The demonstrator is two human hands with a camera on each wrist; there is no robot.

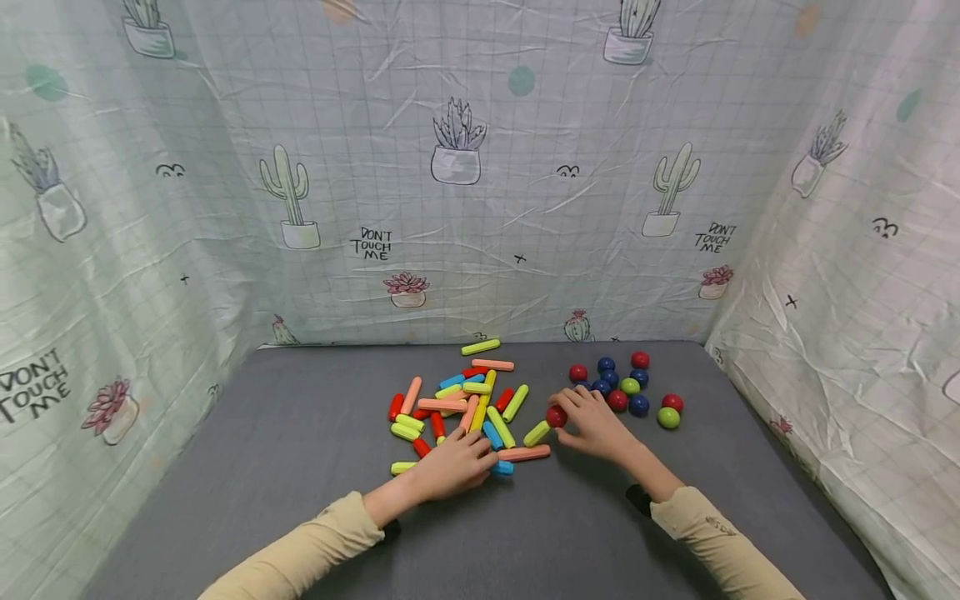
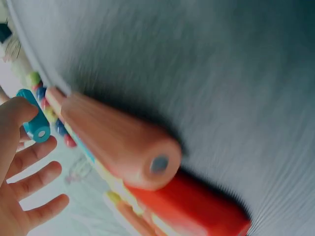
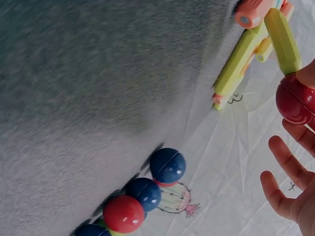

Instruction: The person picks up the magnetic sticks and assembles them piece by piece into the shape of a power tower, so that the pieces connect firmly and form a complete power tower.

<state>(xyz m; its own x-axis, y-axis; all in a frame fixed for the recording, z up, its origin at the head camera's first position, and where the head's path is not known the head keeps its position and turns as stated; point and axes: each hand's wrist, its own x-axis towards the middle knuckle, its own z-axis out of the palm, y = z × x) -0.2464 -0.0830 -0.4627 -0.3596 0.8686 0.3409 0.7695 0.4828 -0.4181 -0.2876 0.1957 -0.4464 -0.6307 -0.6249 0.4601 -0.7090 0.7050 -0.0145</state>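
My left hand pinches a short blue rod between thumb and forefinger, the other fingers spread in the left wrist view. It is low at the near edge of a pile of coloured rods. My right hand grips a red ball with thumb and fingers. A yellow-green rod meets that ball end-on and points toward the pile. Between the hands lies an orange rod. Large in the left wrist view are another orange rod and a red rod, with a grey metal disc in the orange one's end.
Behind my right hand sits a cluster of red, blue and green balls. Rods in several colours, such as a yellow-green one, reach toward the back edge of the dark grey table. A cactus-print curtain surrounds its back and sides.
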